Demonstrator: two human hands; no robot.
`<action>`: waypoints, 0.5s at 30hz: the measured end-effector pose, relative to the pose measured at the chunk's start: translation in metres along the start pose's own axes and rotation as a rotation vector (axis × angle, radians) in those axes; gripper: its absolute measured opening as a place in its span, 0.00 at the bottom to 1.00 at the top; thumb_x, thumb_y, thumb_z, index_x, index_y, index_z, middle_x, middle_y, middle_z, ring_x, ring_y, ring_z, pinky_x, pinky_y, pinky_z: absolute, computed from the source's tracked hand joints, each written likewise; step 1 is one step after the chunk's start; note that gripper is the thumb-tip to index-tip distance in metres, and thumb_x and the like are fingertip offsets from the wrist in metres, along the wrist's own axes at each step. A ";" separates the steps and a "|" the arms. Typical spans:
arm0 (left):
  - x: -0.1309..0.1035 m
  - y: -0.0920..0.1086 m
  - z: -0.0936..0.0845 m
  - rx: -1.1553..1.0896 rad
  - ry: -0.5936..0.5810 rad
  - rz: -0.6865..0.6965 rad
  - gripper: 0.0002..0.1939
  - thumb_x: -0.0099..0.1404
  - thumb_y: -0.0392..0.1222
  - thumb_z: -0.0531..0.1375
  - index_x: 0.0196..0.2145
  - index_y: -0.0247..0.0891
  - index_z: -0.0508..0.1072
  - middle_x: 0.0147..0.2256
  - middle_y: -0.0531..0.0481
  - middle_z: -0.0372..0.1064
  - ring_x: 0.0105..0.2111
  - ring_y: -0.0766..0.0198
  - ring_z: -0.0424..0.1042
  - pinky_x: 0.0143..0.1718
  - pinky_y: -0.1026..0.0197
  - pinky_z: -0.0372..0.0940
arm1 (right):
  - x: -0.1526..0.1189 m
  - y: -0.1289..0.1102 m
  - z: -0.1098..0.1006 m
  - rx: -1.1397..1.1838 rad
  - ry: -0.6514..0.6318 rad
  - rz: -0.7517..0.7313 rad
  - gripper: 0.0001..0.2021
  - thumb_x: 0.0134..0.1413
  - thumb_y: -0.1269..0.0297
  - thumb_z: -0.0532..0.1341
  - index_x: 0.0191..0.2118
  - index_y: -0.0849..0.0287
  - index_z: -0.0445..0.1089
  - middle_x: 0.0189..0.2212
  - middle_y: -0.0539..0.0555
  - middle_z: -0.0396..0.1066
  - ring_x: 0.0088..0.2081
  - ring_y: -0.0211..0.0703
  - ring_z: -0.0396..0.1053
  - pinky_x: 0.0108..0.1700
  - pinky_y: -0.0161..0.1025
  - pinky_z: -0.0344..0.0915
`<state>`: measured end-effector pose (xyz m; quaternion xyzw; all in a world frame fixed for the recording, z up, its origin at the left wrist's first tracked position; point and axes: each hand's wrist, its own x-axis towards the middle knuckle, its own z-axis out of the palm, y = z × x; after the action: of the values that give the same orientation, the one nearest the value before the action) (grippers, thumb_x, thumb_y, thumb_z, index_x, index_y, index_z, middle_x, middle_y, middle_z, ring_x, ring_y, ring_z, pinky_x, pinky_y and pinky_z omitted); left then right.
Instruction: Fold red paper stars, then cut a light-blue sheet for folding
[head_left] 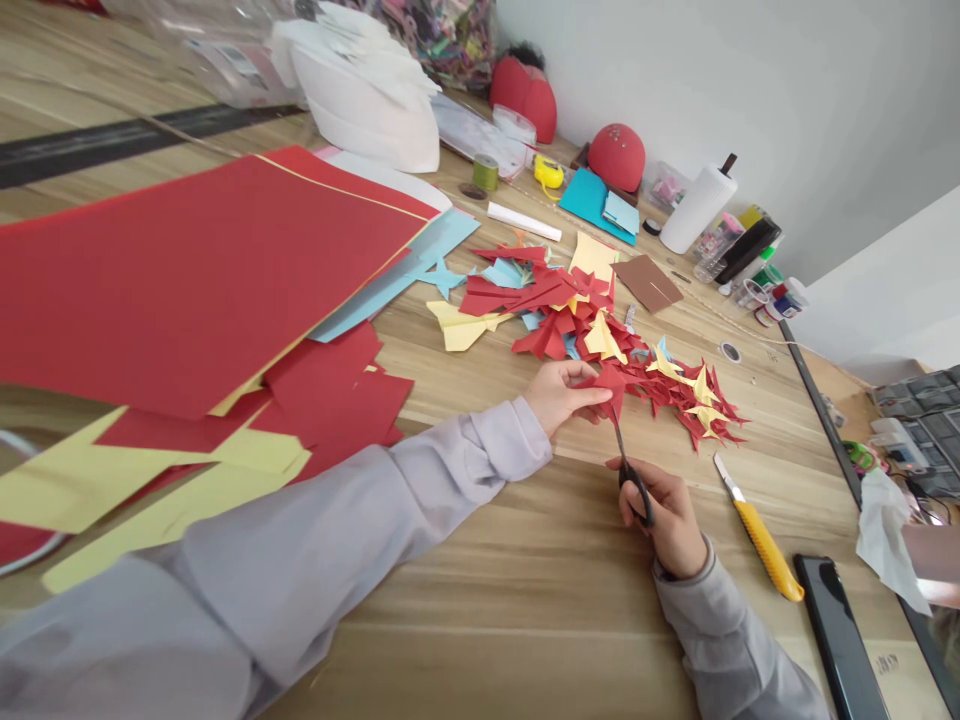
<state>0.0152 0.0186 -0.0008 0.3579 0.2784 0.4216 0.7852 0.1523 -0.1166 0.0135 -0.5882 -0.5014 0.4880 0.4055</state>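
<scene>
My left hand (564, 396) pinches a small piece of red paper (611, 384) between thumb and fingers. Below it, my right hand (667, 510) is closed round the black handles of a pair of scissors (636, 492). The blades point up and away from me and meet the lower edge of the red paper. Just beyond my hands lies a heap of red, yellow and blue paper cut-outs (551, 292). To its right spreads a pile of pointed, star-like cut-outs (701, 398), mostly red with some yellow.
Large red sheets (217, 270) and paper strips (172, 490) cover the left side. A yellow utility knife (761, 540), blade out, and a black phone (844, 630) lie at right. Along the back stand a white bottle (697, 208), a tape measure (548, 172) and a red pincushion (616, 155).
</scene>
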 end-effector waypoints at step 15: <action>0.002 -0.001 -0.001 0.020 -0.030 -0.022 0.19 0.37 0.39 0.74 0.24 0.31 0.70 0.19 0.50 0.72 0.17 0.66 0.71 0.17 0.65 0.68 | -0.003 0.004 -0.003 0.031 0.005 0.026 0.25 0.49 0.47 0.62 0.43 0.66 0.72 0.11 0.46 0.61 0.12 0.29 0.47 0.15 0.31 0.43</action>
<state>0.0156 0.0199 -0.0029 0.3689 0.2747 0.4048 0.7903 0.1559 -0.1199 0.0103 -0.5894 -0.4852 0.4995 0.4094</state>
